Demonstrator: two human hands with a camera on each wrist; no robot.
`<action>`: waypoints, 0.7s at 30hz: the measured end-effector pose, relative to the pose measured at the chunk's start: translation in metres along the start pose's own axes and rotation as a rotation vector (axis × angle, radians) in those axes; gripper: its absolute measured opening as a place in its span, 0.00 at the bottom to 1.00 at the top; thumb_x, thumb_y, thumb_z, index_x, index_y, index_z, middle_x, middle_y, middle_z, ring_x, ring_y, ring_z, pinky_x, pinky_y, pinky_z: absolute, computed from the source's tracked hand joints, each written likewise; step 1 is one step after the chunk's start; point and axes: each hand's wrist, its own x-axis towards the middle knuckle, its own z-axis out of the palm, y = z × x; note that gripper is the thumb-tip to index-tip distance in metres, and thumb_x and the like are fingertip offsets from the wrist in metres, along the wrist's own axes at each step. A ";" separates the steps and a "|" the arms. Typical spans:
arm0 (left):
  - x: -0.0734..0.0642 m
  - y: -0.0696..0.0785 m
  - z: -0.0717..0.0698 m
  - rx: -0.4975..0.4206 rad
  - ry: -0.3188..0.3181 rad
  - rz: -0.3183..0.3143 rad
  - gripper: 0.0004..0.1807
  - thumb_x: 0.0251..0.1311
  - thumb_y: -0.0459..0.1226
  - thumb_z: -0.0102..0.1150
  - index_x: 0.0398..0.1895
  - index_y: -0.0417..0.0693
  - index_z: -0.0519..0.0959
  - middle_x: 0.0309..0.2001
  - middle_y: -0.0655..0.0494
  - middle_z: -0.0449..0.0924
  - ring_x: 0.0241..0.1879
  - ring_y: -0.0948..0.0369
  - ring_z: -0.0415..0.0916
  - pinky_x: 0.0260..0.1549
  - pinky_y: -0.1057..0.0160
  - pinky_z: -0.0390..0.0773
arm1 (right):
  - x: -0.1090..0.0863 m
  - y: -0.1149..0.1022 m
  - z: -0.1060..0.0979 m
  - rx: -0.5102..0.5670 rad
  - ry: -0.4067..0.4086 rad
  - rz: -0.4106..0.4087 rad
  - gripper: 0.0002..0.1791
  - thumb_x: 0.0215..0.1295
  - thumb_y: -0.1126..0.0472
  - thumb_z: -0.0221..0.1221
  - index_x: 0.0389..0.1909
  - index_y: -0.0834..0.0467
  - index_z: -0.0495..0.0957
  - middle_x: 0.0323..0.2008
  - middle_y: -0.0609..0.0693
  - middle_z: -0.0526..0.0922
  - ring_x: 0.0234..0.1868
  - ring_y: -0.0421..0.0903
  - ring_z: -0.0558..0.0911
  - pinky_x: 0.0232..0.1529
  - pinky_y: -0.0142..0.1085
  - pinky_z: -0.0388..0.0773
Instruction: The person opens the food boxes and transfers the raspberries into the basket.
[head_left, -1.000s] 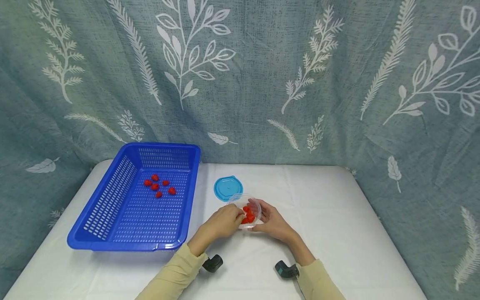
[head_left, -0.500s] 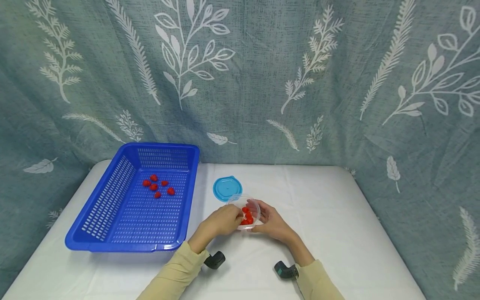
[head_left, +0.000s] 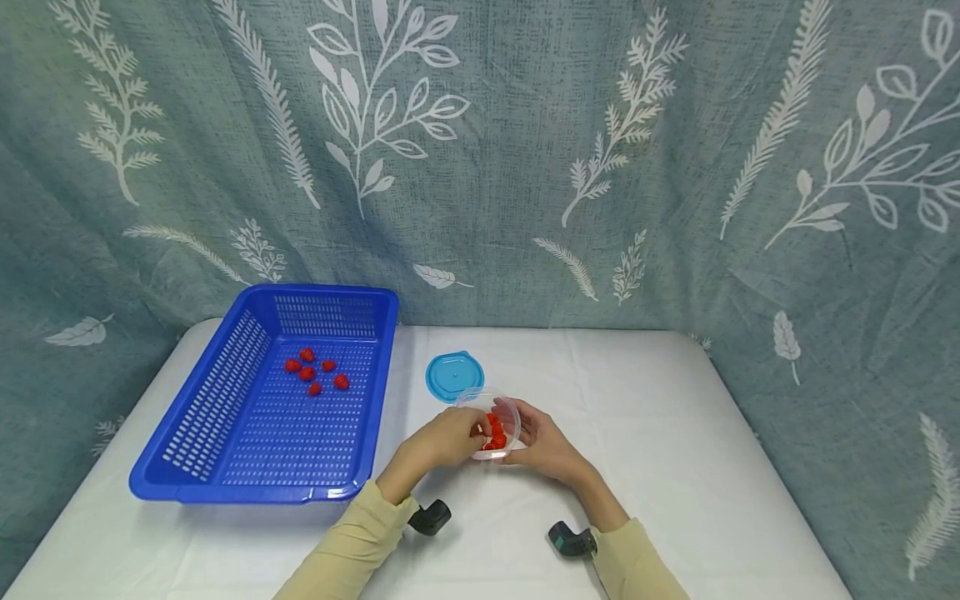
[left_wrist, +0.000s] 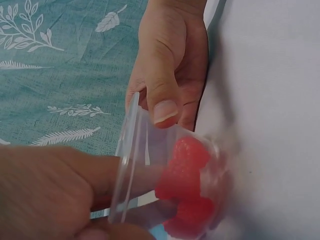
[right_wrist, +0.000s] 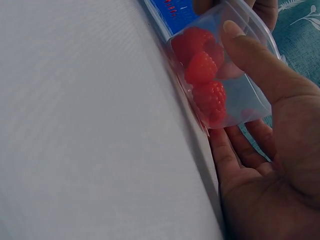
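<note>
A clear plastic container (head_left: 469, 398) with several red raspberries (right_wrist: 207, 97) inside stands on the white cloth, slightly tilted. My right hand (head_left: 551, 446) grips it from the right, with the thumb on its wall and the fingers around the far side and near its base. From the left, my left hand (head_left: 446, 437) reaches over the rim, its curled fingers inside against a raspberry (left_wrist: 179, 179). In the left wrist view those fingers show through the clear wall; exactly how firmly they pinch the berry is hard to see.
A blue plastic basket (head_left: 380, 400) stands on the left of the table, with several raspberries (head_left: 307, 373) on its floor. Just behind the container lies a round blue lid (head_left: 453, 377). A patterned green curtain (head_left: 510, 167) hangs along the table's back edge.
My left fingers have shifted a little inside the container, and a gap now shows between thumb and forefinger. My right hand and the container stay nearly still.
</note>
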 end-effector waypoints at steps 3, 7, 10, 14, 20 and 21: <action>0.000 -0.002 0.000 -0.047 0.013 -0.012 0.03 0.64 0.29 0.61 0.39 0.42 0.82 0.31 0.57 0.77 0.33 0.60 0.70 0.35 0.63 0.74 | 0.000 -0.001 0.001 -0.003 -0.003 0.003 0.48 0.53 0.70 0.74 0.75 0.61 0.62 0.73 0.59 0.67 0.76 0.58 0.63 0.65 0.32 0.70; 0.000 -0.003 0.002 -0.102 0.027 -0.021 0.05 0.63 0.28 0.62 0.40 0.43 0.84 0.33 0.57 0.78 0.34 0.60 0.71 0.36 0.63 0.76 | 0.000 -0.002 0.001 -0.010 -0.005 0.007 0.48 0.53 0.69 0.75 0.75 0.61 0.62 0.73 0.59 0.67 0.76 0.57 0.63 0.65 0.33 0.69; -0.001 -0.005 0.003 -0.121 0.044 -0.004 0.05 0.64 0.29 0.63 0.40 0.43 0.84 0.33 0.57 0.79 0.34 0.60 0.72 0.36 0.63 0.76 | 0.000 -0.002 0.002 -0.018 -0.003 0.008 0.48 0.53 0.70 0.74 0.75 0.61 0.61 0.73 0.59 0.67 0.76 0.57 0.63 0.66 0.33 0.69; -0.003 -0.006 0.005 -0.122 0.082 0.027 0.03 0.66 0.32 0.64 0.40 0.45 0.85 0.33 0.58 0.81 0.34 0.62 0.74 0.35 0.65 0.76 | 0.000 -0.003 0.001 -0.031 -0.003 0.012 0.48 0.53 0.71 0.73 0.75 0.61 0.61 0.73 0.59 0.67 0.76 0.56 0.63 0.66 0.34 0.69; -0.005 -0.009 0.009 -0.080 0.165 0.066 0.03 0.65 0.38 0.67 0.37 0.50 0.86 0.31 0.62 0.83 0.32 0.66 0.75 0.31 0.66 0.75 | -0.001 -0.003 0.000 -0.031 -0.001 0.014 0.48 0.52 0.73 0.72 0.75 0.60 0.62 0.74 0.58 0.66 0.76 0.57 0.63 0.66 0.34 0.68; -0.006 -0.009 0.010 -0.069 0.182 0.070 0.04 0.65 0.39 0.67 0.38 0.50 0.87 0.31 0.62 0.84 0.31 0.66 0.75 0.31 0.66 0.76 | -0.001 -0.003 0.000 -0.030 0.001 0.018 0.48 0.52 0.73 0.72 0.75 0.60 0.62 0.74 0.58 0.66 0.76 0.56 0.63 0.66 0.34 0.69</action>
